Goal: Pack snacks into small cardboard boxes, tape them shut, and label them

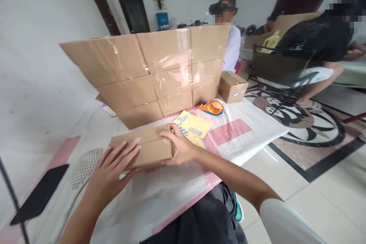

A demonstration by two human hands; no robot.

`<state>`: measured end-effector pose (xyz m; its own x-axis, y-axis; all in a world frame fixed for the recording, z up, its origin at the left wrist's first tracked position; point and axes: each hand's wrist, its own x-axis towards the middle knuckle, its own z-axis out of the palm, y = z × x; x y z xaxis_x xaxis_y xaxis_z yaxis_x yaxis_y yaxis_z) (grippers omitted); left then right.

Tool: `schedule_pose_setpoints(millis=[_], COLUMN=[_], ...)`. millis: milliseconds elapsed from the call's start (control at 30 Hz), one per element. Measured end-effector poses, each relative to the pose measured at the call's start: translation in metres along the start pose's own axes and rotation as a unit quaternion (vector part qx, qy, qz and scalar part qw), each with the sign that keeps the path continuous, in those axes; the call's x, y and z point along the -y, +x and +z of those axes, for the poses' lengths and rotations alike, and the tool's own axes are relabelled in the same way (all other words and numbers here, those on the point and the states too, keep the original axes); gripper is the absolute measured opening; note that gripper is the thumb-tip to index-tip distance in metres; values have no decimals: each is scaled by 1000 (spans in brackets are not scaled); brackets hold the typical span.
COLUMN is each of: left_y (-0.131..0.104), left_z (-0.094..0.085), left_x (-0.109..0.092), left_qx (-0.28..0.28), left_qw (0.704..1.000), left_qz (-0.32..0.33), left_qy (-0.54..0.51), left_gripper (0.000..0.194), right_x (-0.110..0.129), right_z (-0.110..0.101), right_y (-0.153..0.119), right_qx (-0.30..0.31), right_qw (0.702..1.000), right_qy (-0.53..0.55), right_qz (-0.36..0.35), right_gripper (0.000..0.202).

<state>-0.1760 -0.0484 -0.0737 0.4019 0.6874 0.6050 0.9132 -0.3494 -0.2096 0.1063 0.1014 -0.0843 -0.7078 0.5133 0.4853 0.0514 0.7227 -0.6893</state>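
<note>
A brown cardboard box [151, 146] lies on the cloth-covered table in front of me, with clear tape across its top. My left hand [116, 162] rests on its left part, fingers spread over the top and thumb along the near side. Around the right end curls my right hand [180, 146], thumb and fingers gripping the box's edges. Just beyond that hand lie yellow sheets [194, 124] with small printed stickers. An orange and blue tape dispenser [212, 107] sits farther back on the table.
A wall of taped cardboard [171, 72] stands along the table's far side. Another small box [233, 87] is at the far right corner. A black phone [40, 194] and a white perforated object [85, 166] lie at left. Two people sit beyond, one on a chair [281, 65].
</note>
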Motion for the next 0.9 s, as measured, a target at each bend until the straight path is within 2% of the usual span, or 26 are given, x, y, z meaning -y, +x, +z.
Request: schedule_pose_setpoints(millis=[33,100,167,200,267,300,333,367,400,467,567,733,900], left_y=[-8,-21,-32,-37,-42,-43,-42,-40,-36,-27,-18,-29,-39], left_z=[-1,1,11,19,37,46,55,61,66,71,70,68,67], left_x=[-7,-30,-57,-71,-92,-100,-106,-110,-112,-113,-110,-105,-105], left_qx=[-48,-134,-154,-142,-101,-86,-75,-65,-55,-38,-21,-11,18], left_qw=[999,990,984,984,986,987,989,991,993,996,997,997,997], left_qz=[-2,-43,-84,-97,-107,-105,-96,-82,-63,-31,-14,-23,-31], left_qy=[6,1,-25,-43,-73,-82,-86,-86,-83,-79,-78,-73,-65], left_gripper=[80,96,98,96,88,84,79,73,65,51,42,43,46], right_x=[7,17,23,23,15,7,-6,-21,-38,-75,-118,-149,-165], right_z=[-10,-46,-97,-124,-175,-198,-218,-235,-249,-271,-292,-309,-306], right_y=[-19,-72,-136,-167,-217,-232,-239,-240,-235,-213,-174,-126,-85], right_qx=[-46,-157,-291,-367,-500,-543,-558,-558,-541,-495,-456,-417,-397], right_qw=[999,987,952,917,817,767,730,709,710,731,739,779,825], right_qy=[-3,-14,-59,-96,-208,-261,-310,-341,-352,-347,-337,-286,-237], right_qz=[-6,8,77,120,200,223,245,263,280,317,363,371,324], right_gripper=[98,92,81,78,78,80,83,83,84,85,89,92,115])
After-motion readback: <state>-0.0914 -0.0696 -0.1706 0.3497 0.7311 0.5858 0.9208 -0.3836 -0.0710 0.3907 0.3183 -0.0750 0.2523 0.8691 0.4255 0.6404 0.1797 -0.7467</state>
